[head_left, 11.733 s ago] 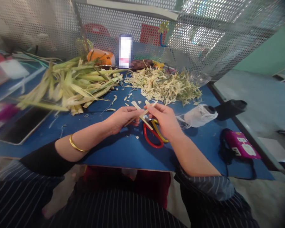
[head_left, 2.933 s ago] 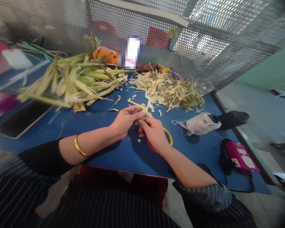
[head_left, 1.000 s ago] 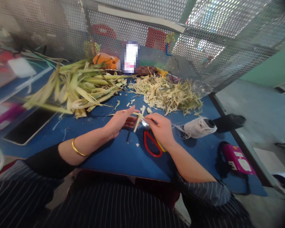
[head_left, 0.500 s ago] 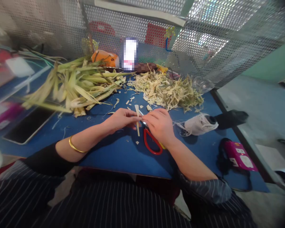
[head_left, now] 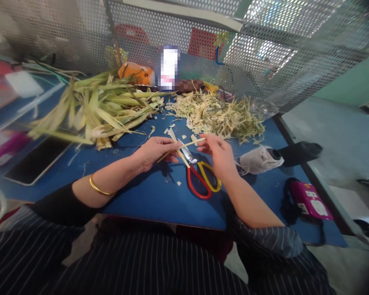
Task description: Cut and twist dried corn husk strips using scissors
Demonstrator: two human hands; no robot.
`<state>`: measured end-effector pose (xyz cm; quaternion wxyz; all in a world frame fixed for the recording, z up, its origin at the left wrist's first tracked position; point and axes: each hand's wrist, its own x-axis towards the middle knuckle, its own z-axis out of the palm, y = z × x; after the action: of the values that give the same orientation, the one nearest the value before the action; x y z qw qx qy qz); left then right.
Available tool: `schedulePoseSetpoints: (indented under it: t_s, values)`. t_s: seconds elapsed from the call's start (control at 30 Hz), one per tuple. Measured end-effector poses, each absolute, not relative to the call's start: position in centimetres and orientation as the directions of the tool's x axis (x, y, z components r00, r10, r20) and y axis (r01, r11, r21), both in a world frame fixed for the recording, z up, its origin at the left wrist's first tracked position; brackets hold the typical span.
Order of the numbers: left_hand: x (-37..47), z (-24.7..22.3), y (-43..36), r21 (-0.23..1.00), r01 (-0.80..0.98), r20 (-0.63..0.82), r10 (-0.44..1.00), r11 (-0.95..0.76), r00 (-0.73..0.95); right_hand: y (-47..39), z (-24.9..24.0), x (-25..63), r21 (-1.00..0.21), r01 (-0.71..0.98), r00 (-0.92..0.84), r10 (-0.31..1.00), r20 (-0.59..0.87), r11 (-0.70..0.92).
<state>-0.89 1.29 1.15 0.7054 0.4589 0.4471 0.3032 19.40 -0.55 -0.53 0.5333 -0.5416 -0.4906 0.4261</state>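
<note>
My left hand (head_left: 161, 150) pinches two pale strips of corn husk that cross at its fingertips. One husk strip (head_left: 183, 156) slants down toward the scissors; the other husk strip (head_left: 190, 143) runs across to my right hand (head_left: 219, 151), whose thumb and fingers pinch its far end. Beneath the hands lie scissors (head_left: 199, 186) with one red and one yellow handle loop, their blades partly behind the strips. Beyond my left arm is a heap of long green-yellow corn husks (head_left: 104, 108). A pile of shredded husk strips (head_left: 215, 116) sits beyond my right hand.
On the blue table (head_left: 135, 200) stand a white thread spool (head_left: 258, 159), a dark spool (head_left: 304, 152) and a magenta box (head_left: 310, 200) with a cable. A dark phone-like slab (head_left: 38, 162) lies at left. A perforated metal screen (head_left: 184, 37) closes off the back.
My right hand has moved right, away from my left, drawing one husk strip out sideways. The other strip now tilts more, and both scissor loops show.
</note>
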Motion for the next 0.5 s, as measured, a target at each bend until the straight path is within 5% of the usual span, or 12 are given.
schedulePoseSetpoints:
  t_s: [0.17, 0.5]
  values:
    - [-0.6, 0.9, 1.1, 0.915, -0.018, -0.359, 0.835, 0.402, 0.418, -1.1, -0.7, 18.8, -0.997, -0.060, -0.035, 0.998, -0.045, -0.047]
    - [-0.6, 0.6, 0.4, 0.956, 0.081, -0.286, 0.828, 0.283, 0.482, -1.8, -0.3, 18.1, -0.996, -0.027, 0.039, 0.996, 0.081, 0.082]
